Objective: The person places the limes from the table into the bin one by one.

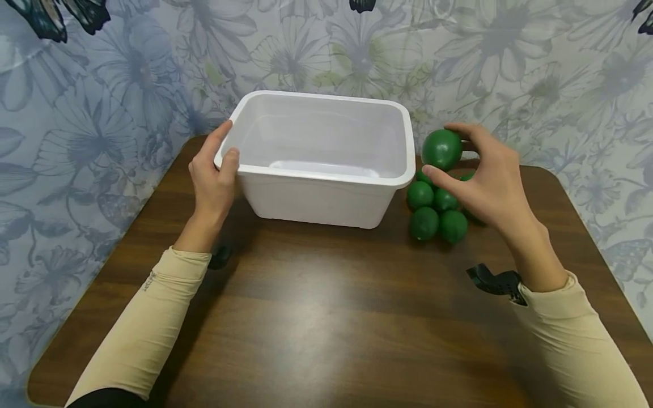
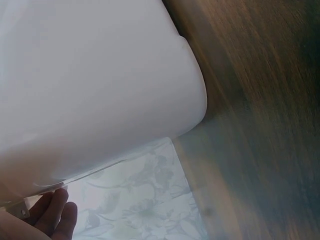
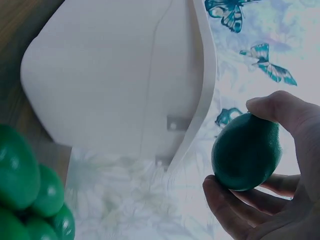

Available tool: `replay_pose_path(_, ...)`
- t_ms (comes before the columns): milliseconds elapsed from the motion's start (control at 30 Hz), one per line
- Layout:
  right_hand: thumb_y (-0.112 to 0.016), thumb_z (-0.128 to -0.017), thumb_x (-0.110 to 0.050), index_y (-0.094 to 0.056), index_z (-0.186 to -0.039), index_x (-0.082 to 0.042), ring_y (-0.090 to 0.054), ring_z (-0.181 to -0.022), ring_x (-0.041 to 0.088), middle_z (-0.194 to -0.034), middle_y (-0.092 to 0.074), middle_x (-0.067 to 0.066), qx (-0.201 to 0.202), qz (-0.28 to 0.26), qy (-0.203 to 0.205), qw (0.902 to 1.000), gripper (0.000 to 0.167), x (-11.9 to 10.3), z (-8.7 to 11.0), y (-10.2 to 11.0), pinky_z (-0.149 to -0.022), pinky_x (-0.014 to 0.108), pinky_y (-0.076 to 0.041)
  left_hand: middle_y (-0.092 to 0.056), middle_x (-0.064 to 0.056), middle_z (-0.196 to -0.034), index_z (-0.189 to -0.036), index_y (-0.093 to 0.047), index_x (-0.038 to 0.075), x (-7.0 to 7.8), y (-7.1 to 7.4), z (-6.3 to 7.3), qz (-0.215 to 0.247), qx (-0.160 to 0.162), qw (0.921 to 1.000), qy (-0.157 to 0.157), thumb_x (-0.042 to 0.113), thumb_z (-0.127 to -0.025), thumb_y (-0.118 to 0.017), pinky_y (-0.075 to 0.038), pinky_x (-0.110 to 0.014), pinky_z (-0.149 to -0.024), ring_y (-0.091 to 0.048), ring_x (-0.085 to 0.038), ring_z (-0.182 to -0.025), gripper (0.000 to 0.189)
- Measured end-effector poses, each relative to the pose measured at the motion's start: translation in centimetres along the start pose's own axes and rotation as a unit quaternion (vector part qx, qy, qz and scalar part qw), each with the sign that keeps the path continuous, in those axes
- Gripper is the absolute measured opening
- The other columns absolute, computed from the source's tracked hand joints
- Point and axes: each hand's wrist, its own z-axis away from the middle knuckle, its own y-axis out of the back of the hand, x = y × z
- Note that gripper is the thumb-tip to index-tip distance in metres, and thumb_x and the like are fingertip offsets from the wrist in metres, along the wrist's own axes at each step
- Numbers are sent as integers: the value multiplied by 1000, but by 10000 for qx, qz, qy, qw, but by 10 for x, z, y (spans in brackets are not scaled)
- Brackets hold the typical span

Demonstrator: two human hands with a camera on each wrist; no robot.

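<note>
A white plastic tub point(image 1: 313, 198) stands at the far side of the table, with nothing inside it. My left hand point(image 1: 213, 175) grips the tub's left rim, its thumb over the front corner. In the left wrist view, its fingertips point(image 2: 59, 205) show by the tub's edge. My right hand point(image 1: 492, 178) holds a green lime point(image 1: 441, 149) between thumb and fingers, raised beside the tub's right side. Below it several more limes point(image 1: 424, 223) sit clustered on the table, partly hidden by the hand. The right wrist view shows the held lime point(image 3: 246, 152) level with the tub's rim.
The brown wooden table point(image 1: 306, 306) has rounded corners and a shiny top. Right behind it hangs a floral wall covering point(image 1: 362, 51) with butterfly pictures. A black strap point(image 1: 494, 280) sticks out from the right sleeve.
</note>
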Motion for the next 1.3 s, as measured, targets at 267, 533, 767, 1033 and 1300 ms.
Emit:
replay_pose_path(267, -87, -84, -25, -64, -144, -20, -68, -116, 12, -129, -71, -6, -64, -223, 381, 9990, 65, -12, -17, -19, -85, 12, -53, -71, -10, -137, -141, -69, 10, -1, -1, 0, 15, 40, 9999, -94, 32, -88, -55, -47, -15, -93, -69, -30, -120, 59)
replay_pose_path(533, -86, -85, -26, -64, -142, -16, -67, -117, 14, -132, -70, -3, -263, -223, 606, 9976, 61, -15, -26, -37, -93, 27, -58, -72, -10, -137, -140, -69, 9, -1, -1, 0, 77, 55, 9998, -154, 32, -88, -55, -47, -15, -94, -69, -30, -120, 59)
replay_pose_path(767, -84, -86, -26, -64, -142, -13, -68, -117, 18, -132, -70, 2, -426, -126, 592, 9973, 62, -14, -28, -47, -93, 26, -55, -72, -9, -136, -140, -69, 10, -1, -1, 1, 89, 78, 9997, -193, 34, -88, -56, -48, -15, -94, -70, -29, -120, 59)
replay_pose_path(1033, -81, -86, -27, -64, -140, -10, -64, -112, 24, -131, -69, 9, -579, -76, 646, 9962, 59, -7, -30, -59, -93, 46, -50, -72, -9, -136, -141, -69, 11, 1, -3, 2, 92, 58, 9997, -212, 36, -88, -56, -48, -16, -95, -70, -29, -121, 60)
replay_pose_path(1300, -72, -88, -28, -65, -134, -7, -58, -111, 33, -122, -70, 14, -584, 48, 770, 9953, 51, -1, -32, -73, -92, 52, -45, -72, -11, -136, -140, -70, 9, 0, -4, 3, 87, 135, 9996, -248, 35, -88, -55, -48, -15, -95, -69, -32, -121, 59)
